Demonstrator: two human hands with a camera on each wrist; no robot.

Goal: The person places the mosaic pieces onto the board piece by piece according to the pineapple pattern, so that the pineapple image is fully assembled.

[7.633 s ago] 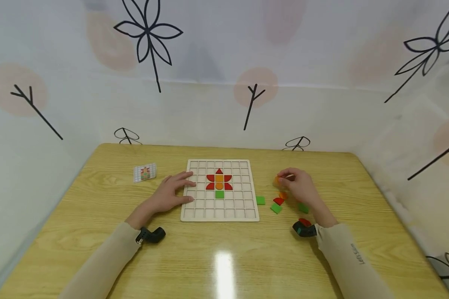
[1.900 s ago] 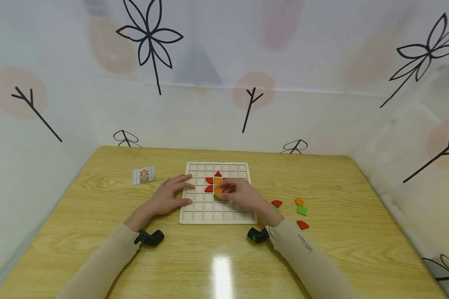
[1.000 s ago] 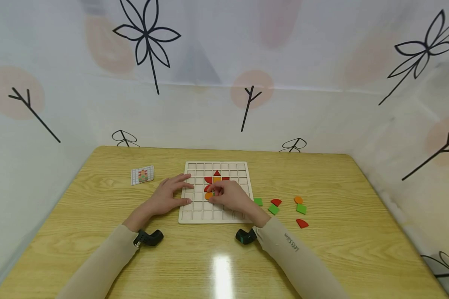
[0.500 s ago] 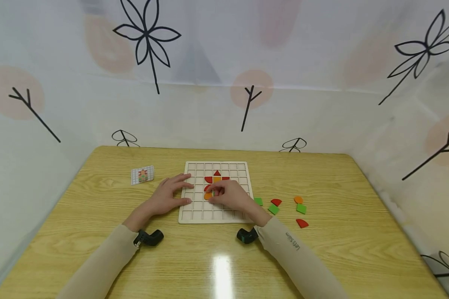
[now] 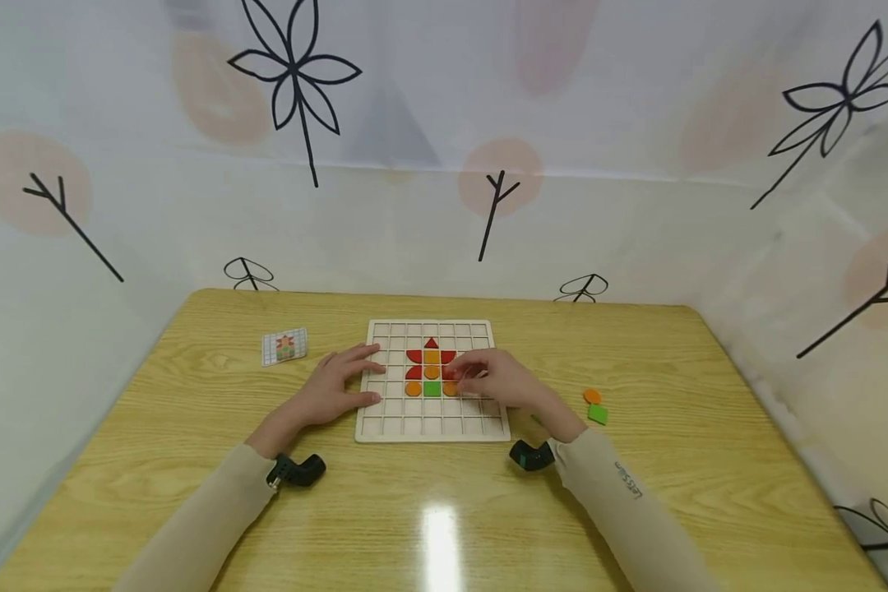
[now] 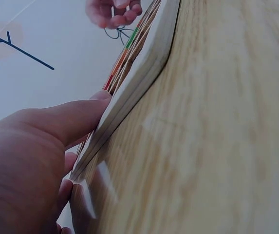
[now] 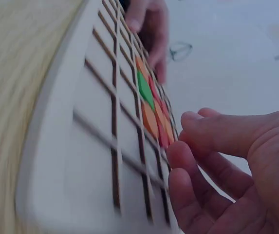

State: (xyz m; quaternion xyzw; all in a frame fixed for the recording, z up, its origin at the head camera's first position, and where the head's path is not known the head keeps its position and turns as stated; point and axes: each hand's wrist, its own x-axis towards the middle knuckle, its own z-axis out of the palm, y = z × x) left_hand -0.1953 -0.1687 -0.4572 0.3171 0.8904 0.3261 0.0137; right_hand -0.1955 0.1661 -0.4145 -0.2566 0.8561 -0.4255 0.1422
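A pale grid board (image 5: 432,438) lies flat on the table. My left hand (image 5: 335,383) rests on its left edge, fingers spread and thumb over the rim. Over the board's right half hovers my right hand (image 5: 497,378), fingers loosely bent, no piece between them in the right wrist view. Its fingertips overlap a red piece (image 5: 447,374) and an orange disc (image 5: 450,389). A green square (image 5: 432,389) and another orange disc (image 5: 413,389) share that row. Above are red curved pieces (image 5: 413,357), an orange square (image 5: 432,357), an orange disc (image 5: 432,372) and a red triangle (image 5: 432,343).
A small pattern card (image 5: 284,347) lies left of the board. To the right are a loose orange disc (image 5: 592,397) and a green tile (image 5: 598,414). Another green tile (image 5: 536,419) peeks out from under my right forearm, which covers that area. A printed cloth (image 5: 392,222) rises behind the table.
My right hand has set an orange disc left of the green square, let go and drawn back to the right. Its forearm now covers the nearer loose pieces. My left hand stays put.
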